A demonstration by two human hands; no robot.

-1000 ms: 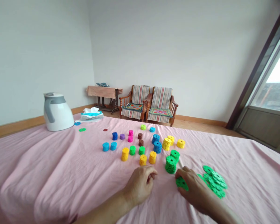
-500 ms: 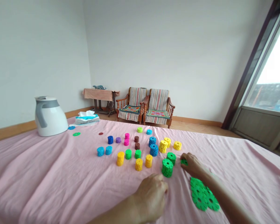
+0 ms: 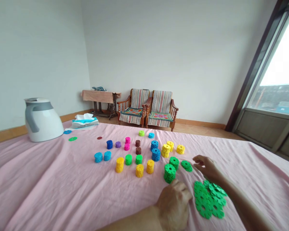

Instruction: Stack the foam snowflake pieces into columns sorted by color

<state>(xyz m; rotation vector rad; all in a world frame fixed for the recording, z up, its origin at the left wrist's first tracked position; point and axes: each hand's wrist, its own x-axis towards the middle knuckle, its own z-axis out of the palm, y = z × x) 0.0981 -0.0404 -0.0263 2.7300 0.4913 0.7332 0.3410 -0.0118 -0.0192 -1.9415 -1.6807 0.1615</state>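
Observation:
Green notched discs (image 3: 203, 207) lie in a loose overlapping pile at the front right. My left hand (image 3: 175, 202) is curled beside that pile, just in front of a tall stack of green discs (image 3: 170, 173); whatever its fingers hold is hidden. Above the pile, my right hand (image 3: 206, 167) has its fingers apart and holds nothing. To its left sits a low green disc or short stack (image 3: 186, 166), apart from the fingertips. A second green stack (image 3: 174, 163) stands behind the tall one.
Stacks of yellow discs (image 3: 166, 150), blue discs (image 3: 155, 154) and other colours cover the middle of the pink cloth (image 3: 62, 189). A white jug (image 3: 44, 123) and a tissue box (image 3: 84, 122) stand at the left. Two wooden chairs (image 3: 160, 110) are beyond.
My right hand has let go of the green disc and drawn back to the right. My left hand has moved right, closer to the loose pile. The view has shifted slightly.

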